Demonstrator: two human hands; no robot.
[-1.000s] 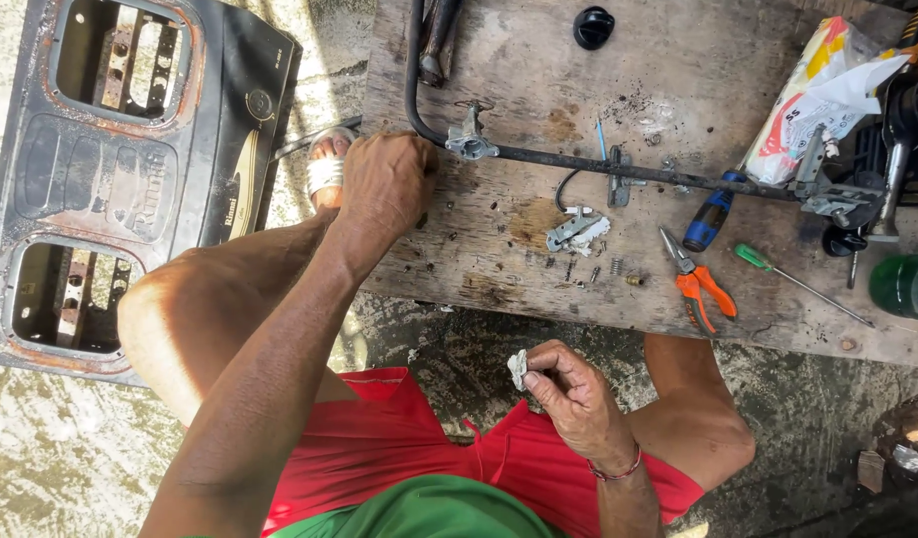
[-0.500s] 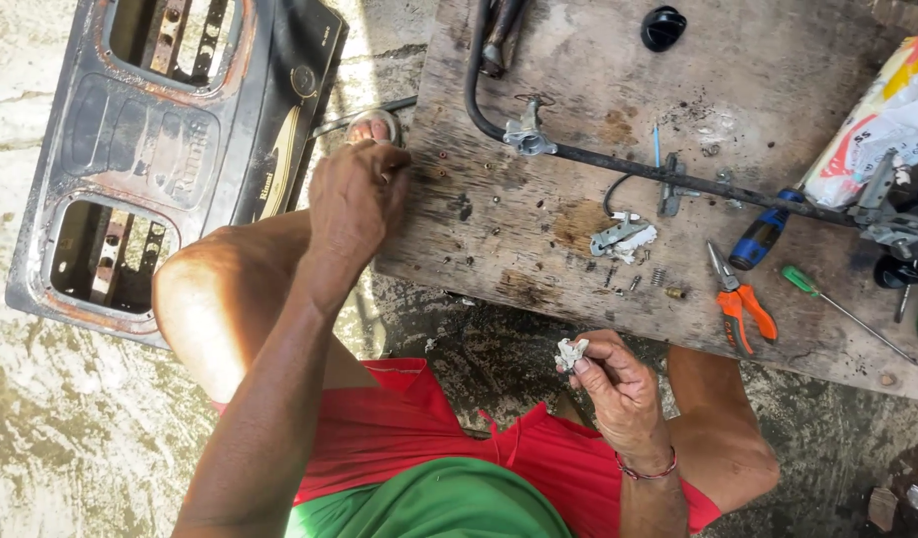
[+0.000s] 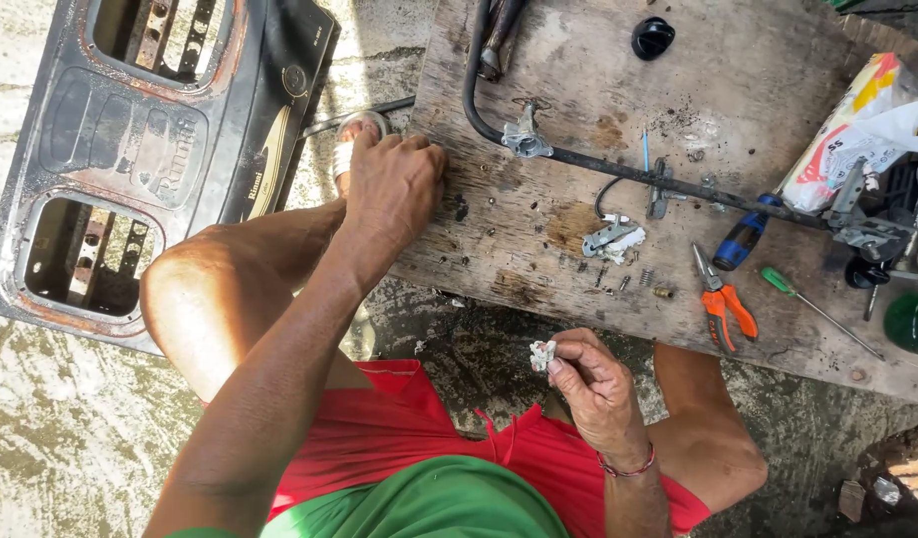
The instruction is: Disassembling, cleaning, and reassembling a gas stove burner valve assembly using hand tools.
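My left hand [image 3: 397,184] rests palm down on the left edge of a worn wooden board [image 3: 578,80], fingers curled over small dark bits there. Nothing can be seen held in it. My right hand [image 3: 590,379] is raised over my lap, below the board's near edge, and pinches a small whitish metal part [image 3: 542,355] between thumb and fingertips. On the board lie a dark metal gas pipe [image 3: 598,164] with a clamp fitting, a small grey-white bracket part [image 3: 612,240], and several loose screws and springs.
A rusty black stove top panel [image 3: 130,149] lies at left on the concrete floor. Orange-handled pliers [image 3: 723,304], a blue-handled screwdriver [image 3: 743,239], a green-handled screwdriver [image 3: 807,304], a black knob [image 3: 653,38], a crumpled bag [image 3: 857,130] and a green container [image 3: 912,321] are on the board.
The view has shifted, so board and panel sit further right in frame. My left hand has stayed on the board's edge. My right hand keeps the small part.
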